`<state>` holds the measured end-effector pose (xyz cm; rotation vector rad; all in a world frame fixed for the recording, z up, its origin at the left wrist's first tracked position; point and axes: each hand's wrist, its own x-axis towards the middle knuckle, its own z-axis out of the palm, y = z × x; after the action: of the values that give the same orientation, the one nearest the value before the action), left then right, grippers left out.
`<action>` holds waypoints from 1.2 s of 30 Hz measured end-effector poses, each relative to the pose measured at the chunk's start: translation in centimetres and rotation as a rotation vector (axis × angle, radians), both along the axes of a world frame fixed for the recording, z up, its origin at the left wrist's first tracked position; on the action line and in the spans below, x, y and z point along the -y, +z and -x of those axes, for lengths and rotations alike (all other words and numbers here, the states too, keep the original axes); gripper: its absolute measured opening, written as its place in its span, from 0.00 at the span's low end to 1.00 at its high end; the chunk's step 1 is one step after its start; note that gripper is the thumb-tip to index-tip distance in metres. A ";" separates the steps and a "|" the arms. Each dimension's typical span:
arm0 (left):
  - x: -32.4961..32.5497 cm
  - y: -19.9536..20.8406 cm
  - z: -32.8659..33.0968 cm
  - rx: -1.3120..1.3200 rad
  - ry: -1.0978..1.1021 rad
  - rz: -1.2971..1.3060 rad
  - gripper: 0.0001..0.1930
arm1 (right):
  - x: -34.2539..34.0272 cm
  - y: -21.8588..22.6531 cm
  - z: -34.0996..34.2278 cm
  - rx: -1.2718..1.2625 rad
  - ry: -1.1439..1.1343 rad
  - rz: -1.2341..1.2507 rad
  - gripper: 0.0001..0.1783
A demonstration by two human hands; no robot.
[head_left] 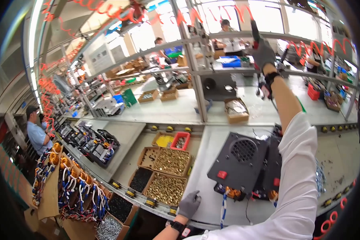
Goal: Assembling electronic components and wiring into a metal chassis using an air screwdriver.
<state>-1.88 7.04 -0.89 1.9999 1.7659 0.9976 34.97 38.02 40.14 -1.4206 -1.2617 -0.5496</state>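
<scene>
My right hand, in a grey glove, is raised at the far right, its fingers round a dark stick-shaped tool below a red coiled hose. Its lower end is blurred. Low in the middle, my left hand, also gloved, holds nothing; its fingers lie loosely apart over the edge of a pale board, beside a box of brass-coloured fasteners. Between my arms a black metal panel with a honeycomb fan opening and a red part lies tilted over copper-coloured coils. My right sleeve partly hides a second black unit.
Small boxes of black screws and a red bin stand left of the board. Wired coils fill a carton at lower left. A black assembly sits farther back. Metal frame posts cross ahead; people work beyond.
</scene>
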 end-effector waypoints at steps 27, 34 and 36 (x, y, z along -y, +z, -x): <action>-4.8 5.8 -30.0 -0.322 -0.784 0.292 0.27 | 24.4 -23.3 -11.6 -0.853 0.553 -0.400 0.11; -5.3 5.6 -29.0 -0.232 -0.787 0.297 0.27 | 22.6 -24.0 -11.7 -0.953 0.535 -0.321 0.08; -5.1 6.0 -28.7 -0.241 -0.795 0.281 0.27 | 22.4 -24.0 -11.5 -0.946 0.503 -0.316 0.08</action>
<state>26.86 12.10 5.09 2.3640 0.9405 0.2489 46.51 15.65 16.19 -0.8501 -0.6603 0.2605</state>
